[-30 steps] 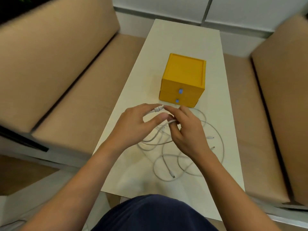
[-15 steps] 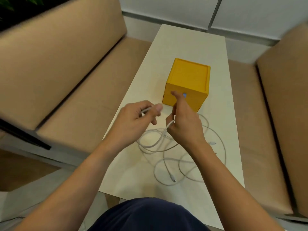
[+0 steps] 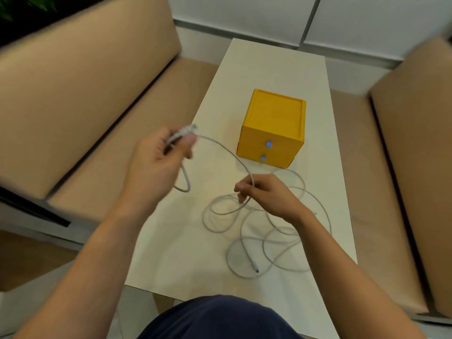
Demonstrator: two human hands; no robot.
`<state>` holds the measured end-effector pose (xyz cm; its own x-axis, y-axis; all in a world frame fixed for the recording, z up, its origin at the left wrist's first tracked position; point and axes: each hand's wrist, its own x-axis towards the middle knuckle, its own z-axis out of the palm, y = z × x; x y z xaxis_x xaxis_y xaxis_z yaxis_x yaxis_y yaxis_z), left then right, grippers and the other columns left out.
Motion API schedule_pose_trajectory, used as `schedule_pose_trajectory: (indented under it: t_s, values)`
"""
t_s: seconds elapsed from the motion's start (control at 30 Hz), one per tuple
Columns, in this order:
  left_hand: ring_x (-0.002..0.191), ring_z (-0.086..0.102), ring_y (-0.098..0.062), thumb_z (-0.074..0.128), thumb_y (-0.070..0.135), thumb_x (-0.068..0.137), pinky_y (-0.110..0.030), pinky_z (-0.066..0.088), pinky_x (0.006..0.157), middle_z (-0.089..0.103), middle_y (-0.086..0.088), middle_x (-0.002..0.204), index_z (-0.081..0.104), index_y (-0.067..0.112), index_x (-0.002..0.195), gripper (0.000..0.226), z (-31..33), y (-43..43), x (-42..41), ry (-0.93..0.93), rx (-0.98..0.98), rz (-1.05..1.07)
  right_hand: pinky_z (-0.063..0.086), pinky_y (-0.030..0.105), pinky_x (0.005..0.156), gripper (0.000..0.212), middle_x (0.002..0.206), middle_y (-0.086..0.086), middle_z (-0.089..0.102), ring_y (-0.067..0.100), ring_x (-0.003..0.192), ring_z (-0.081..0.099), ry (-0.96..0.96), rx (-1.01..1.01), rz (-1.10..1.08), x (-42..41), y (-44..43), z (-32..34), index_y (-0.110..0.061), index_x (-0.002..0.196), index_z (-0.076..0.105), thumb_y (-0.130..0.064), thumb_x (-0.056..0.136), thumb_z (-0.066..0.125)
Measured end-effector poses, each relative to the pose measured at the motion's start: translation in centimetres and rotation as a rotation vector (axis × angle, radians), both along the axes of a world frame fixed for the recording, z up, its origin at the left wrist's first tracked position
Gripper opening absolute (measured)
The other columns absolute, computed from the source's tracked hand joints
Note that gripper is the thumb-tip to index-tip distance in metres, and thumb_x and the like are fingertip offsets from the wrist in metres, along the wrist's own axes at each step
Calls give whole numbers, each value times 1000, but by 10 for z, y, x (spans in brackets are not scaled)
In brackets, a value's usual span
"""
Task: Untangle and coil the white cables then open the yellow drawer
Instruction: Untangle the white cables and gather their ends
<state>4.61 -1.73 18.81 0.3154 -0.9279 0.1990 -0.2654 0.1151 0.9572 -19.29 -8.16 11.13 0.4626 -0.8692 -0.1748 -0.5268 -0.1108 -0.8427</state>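
While the left hand [image 3: 156, 165] grips the plug [image 3: 187, 130], the right hand [image 3: 267, 195] pinches the cable [image 3: 221, 146].
The tangle [image 3: 253, 264] lies beneath the right hand.

It looked like a lounge or waiting area: tan cushioned sofas [image 3: 85, 94] flanked a narrow white coffee table [image 3: 274, 67] below white wall panels [image 3: 244, 8].

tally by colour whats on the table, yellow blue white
yellow drawer box: 1
blue drawer knobs: 2
white cable tangle: 1 (number of separate cables unclear)
total: 4
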Motion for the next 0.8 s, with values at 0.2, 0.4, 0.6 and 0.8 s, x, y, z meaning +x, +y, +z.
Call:
schedule_pose_trajectory:
  t_s: [0.2, 0.4, 0.6, 0.8]
  values:
    - [47, 45, -13, 61, 44, 99, -34, 41, 56, 57, 1, 56, 68, 29, 88, 20, -12, -4, 55, -501, 197, 183, 51, 29, 68, 11, 80, 3, 55, 15, 72, 54, -368, -37, -209, -12, -1, 14, -24, 109, 68, -24, 104, 58]
    - [63, 42, -30, 49, 59, 102, -41, 36, 59, 51, -12, 69, 64, 21, 90, 42, -23, -12, 52, -340, 182, 242, 51, 32, 65, 13, 90, -7, 68, 7, 77, 58, 102, -706, -77, -7, -5, 37, -18, 107, 68, -25, 104, 57]
    - [64, 46, -1, 44, 52, 105, -24, 36, 62, 55, 11, 71, 66, 11, 93, 48, -4, -18, 7, -208, -34, 200, 47, 33, 51, 28, 88, -3, 62, 17, 73, 59, 173, -936, 15, 10, -4, 31, -20, 110, 76, -36, 102, 55]
    - [69, 70, -14, 54, 38, 106, -41, 55, 70, 73, 3, 83, 47, 11, 85, 35, -21, -24, -48, -69, 192, -255, 40, 6, 64, 18, 90, -9, 69, -6, 72, 49, 18, -867, -144, 25, -2, 41, -14, 110, 73, -24, 95, 72]
